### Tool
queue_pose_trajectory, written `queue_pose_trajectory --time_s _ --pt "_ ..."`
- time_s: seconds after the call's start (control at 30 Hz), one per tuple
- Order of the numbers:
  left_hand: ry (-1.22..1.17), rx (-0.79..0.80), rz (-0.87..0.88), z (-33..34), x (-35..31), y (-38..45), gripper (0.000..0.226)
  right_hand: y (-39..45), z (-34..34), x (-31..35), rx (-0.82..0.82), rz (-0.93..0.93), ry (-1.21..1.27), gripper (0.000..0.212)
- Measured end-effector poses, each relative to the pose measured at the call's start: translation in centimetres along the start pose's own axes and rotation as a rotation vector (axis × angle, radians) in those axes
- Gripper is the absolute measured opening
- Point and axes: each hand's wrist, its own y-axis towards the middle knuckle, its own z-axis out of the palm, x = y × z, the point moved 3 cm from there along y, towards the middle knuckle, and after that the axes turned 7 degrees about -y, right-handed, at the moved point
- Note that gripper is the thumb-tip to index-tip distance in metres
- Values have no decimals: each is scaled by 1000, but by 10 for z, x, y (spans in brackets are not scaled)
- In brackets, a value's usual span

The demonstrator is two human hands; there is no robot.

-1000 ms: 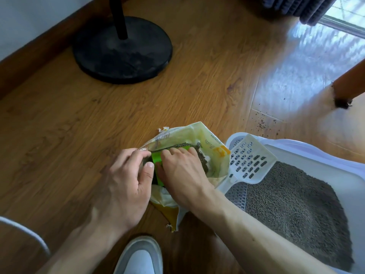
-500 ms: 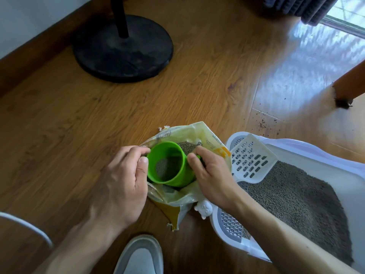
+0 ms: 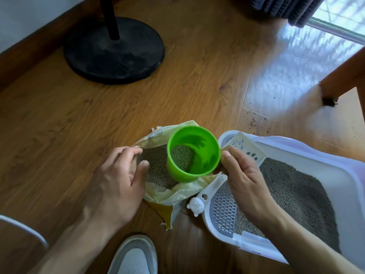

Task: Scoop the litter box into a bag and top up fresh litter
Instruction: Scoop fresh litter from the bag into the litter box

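Observation:
A yellow-green litter bag lies open on the wooden floor, grey pellets showing inside. My right hand grips a green cup by its right side and holds it upright above the bag mouth, with some grey litter in its bottom. My left hand grips the left edge of the bag mouth. To the right stands the white litter box, filled with grey litter. A white slotted scoop leans in its near-left corner, partly hidden behind my right hand.
A black round stand base with a pole sits at the back left. A wooden furniture leg stands at the right, with spilled litter grains on the floor near it. My white shoe is at the bottom.
My right hand went into the bag, then came out with the green cup carrying litter, and has raised it up and to the right. My left hand kept holding the bag edge.

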Motion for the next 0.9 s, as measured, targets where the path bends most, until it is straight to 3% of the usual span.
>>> queue_pose_trajectory --time_s 0.13,0.37,0.5,0.6,0.67,0.8,0.9 --pt "124 -43 14 1 -7 -2 46 -7 -12 3 -43 -9 -38 35" --pt "247 -112 340 19 -37 -13 30 -19 -33 16 -151 -3 -52 39" --pt "153 146 331 37 -33 -19 21 -23 -41 10 -199 40 -5 39" --pt "316 316 337 45 -28 -25 42 -25 -41 9 -221 41 -23 37" --pt "407 322 396 46 -33 -27 51 -26 -41 9 -231 44 -24 37" --pt "361 240 402 46 -34 -23 13 -28 -45 8 -245 45 -39 36" --pt "262 269 349 45 -31 -21 17 -29 -52 6 -254 47 -13 35"
